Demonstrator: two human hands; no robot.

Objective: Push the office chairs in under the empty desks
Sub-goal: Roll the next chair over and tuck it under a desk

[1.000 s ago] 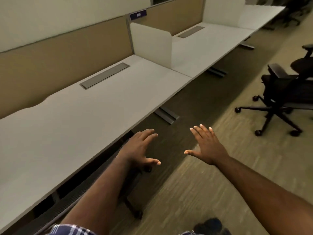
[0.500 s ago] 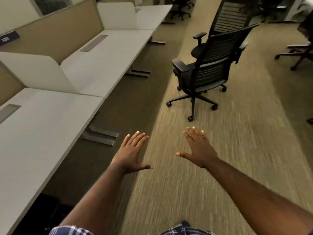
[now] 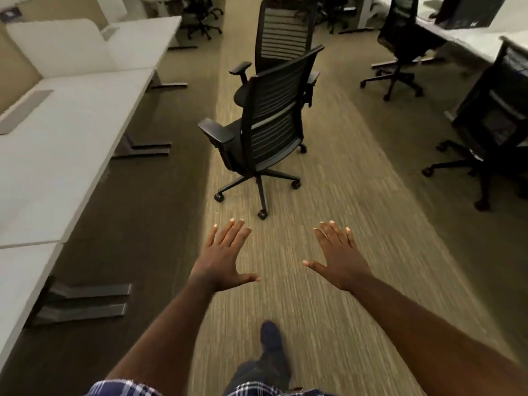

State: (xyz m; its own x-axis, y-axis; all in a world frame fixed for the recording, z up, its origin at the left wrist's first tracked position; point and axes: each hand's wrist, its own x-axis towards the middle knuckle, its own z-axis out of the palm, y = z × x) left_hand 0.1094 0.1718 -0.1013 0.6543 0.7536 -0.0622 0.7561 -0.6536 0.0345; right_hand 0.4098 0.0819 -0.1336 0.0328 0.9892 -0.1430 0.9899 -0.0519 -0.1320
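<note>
Striped beige carpet (image 3: 328,230) runs down the aisle, darker beside the desk rows. White privacy screens (image 3: 60,47) and tan partition panels (image 3: 17,61) line the left side.

Beige carpet (image 3: 328,195), white divider (image 3: 61,44), dk shoe (image 3: 270,335).

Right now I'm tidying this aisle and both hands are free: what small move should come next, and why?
Probably step forward and take the top of the nearest chair's backrest. Both the left hand and right hand are open, empty and short of it. The chair stands out in the aisle with its back toward you, and the white desk on the left has nothing under it.
</note>
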